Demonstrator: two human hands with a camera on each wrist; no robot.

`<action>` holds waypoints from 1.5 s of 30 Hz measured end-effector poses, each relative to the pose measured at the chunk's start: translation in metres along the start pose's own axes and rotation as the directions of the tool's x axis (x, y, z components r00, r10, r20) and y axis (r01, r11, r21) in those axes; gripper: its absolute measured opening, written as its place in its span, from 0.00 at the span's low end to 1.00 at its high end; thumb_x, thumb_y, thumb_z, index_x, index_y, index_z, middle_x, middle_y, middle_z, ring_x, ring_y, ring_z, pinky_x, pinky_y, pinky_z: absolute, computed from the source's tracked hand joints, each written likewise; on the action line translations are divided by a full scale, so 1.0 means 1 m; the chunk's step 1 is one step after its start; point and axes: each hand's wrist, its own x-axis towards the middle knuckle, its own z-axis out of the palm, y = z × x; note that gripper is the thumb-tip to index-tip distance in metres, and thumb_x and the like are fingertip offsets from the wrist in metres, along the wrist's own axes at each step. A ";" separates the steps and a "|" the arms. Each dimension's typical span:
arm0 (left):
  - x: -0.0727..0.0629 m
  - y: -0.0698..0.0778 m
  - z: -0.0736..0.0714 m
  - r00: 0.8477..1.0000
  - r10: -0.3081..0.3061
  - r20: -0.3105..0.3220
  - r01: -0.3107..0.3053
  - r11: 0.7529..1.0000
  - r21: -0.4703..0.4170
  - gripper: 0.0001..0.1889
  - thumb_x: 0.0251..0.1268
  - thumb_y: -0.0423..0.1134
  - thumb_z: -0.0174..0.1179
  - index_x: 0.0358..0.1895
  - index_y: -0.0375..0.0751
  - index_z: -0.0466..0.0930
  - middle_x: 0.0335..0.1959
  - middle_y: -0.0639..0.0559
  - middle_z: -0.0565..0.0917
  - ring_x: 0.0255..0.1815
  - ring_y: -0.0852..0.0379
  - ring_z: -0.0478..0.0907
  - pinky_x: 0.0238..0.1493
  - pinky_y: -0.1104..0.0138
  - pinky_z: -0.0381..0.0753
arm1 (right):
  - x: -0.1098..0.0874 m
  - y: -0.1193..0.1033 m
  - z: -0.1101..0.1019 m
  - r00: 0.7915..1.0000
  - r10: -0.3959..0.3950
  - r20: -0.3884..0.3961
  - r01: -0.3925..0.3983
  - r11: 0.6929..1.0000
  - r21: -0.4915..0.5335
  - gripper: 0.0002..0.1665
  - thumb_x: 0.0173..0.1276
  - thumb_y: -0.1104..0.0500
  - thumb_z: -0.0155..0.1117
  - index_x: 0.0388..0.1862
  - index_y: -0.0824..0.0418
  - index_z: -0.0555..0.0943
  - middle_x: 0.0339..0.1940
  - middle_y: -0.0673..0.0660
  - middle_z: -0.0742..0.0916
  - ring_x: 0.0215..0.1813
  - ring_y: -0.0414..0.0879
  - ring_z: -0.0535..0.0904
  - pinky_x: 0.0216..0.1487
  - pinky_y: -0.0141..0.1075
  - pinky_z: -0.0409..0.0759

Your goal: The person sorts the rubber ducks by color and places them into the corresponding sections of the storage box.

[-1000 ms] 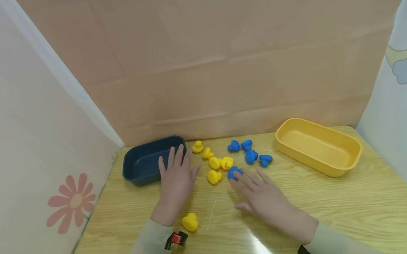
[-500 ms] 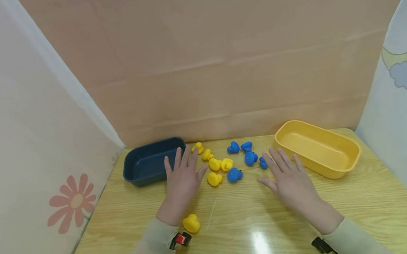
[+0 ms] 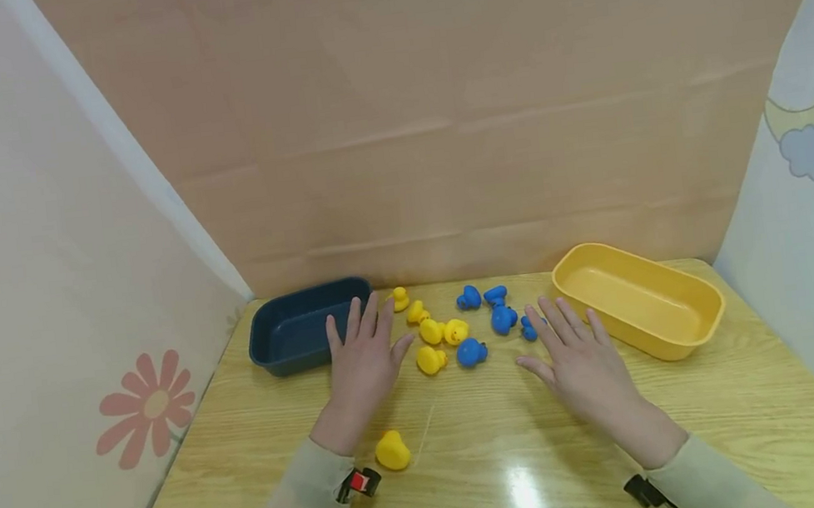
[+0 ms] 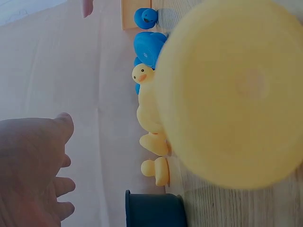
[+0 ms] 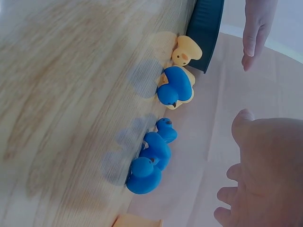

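My left hand [image 3: 364, 359] hovers, fingers spread, beside the dark blue tub [image 3: 297, 352]; its fingertips overlap the tub's right end in the head view. Near the left wrist lies a yellow rubber duck [image 3: 392, 450], whose round base [image 4: 227, 94] fills much of the left wrist view. My right hand [image 3: 581, 360] is also spread and holds nothing. Its fingertips overlap a blue rubber duck [image 3: 529, 329] in the head view. Several yellow ducks [image 3: 431, 360] lie in the middle of the table, with several blue ducks [image 3: 472, 352] just right of them.
A yellow tub [image 3: 639, 307] stands at the back right of the wooden table [image 3: 464, 490]. Behind the table hangs a tan cloth backdrop [image 3: 451, 115]. Patterned white cloth walls [image 3: 14, 248] flank both sides.
My right hand has drawn away from the nearest blue duck to the right. My left hand has shifted slightly right. The yellow duck by the left wrist has moved a little right and turned.
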 end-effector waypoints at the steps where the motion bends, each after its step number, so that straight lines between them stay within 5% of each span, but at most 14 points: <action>1: 0.000 0.000 0.000 1.000 0.000 0.002 0.000 1.000 -0.001 0.38 0.88 0.62 0.52 0.90 0.49 0.59 0.91 0.45 0.54 0.91 0.38 0.46 0.83 0.28 0.38 | 0.000 0.000 0.000 1.000 0.001 0.002 -0.001 1.000 0.001 0.49 0.85 0.34 0.59 0.91 0.61 0.61 0.91 0.65 0.61 0.91 0.66 0.50 0.86 0.69 0.45; 45: -0.005 -0.008 -0.003 1.000 -0.009 0.001 0.009 1.000 -0.001 0.38 0.88 0.63 0.52 0.90 0.49 0.60 0.90 0.43 0.58 0.91 0.37 0.49 0.83 0.27 0.39 | 0.002 -0.007 -0.001 1.000 -0.005 0.015 0.005 1.000 -0.009 0.49 0.85 0.35 0.60 0.91 0.60 0.60 0.91 0.66 0.61 0.90 0.67 0.52 0.85 0.70 0.49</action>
